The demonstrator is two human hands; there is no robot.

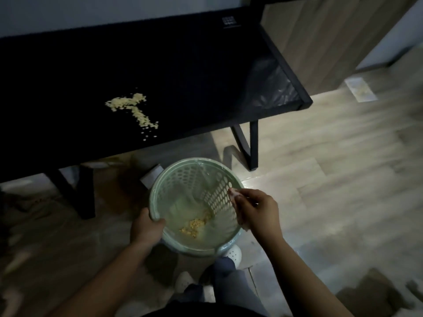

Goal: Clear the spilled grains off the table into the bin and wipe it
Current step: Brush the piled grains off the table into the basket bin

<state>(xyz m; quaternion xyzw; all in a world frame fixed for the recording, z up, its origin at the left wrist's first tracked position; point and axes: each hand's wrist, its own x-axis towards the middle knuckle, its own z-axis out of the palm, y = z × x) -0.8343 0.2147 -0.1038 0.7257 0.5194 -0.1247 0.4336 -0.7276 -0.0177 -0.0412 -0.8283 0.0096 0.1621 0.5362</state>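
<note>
The left hand (146, 227) grips the bin (160, 186) by its near-left rim. The right hand (256, 211) hangs loosely open over the right rim. Some grains (194, 225) lie inside; farther off, more remain on the table (206, 76).

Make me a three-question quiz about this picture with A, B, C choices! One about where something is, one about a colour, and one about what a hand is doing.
1. Where are the leftover grains?
A. on the table
B. on the floor
C. on a chair

2. What colour is the bin?
A. red
B. pale green
C. black

3. What is the left hand doing?
A. resting on the table
B. holding a cloth
C. gripping the bin's rim

Answers: 1 A, a pale pile lies on the dark table. 2 B, its holed wall is pale green. 3 C, its fingers curl over the rim while the right hand is over the bin.
</note>
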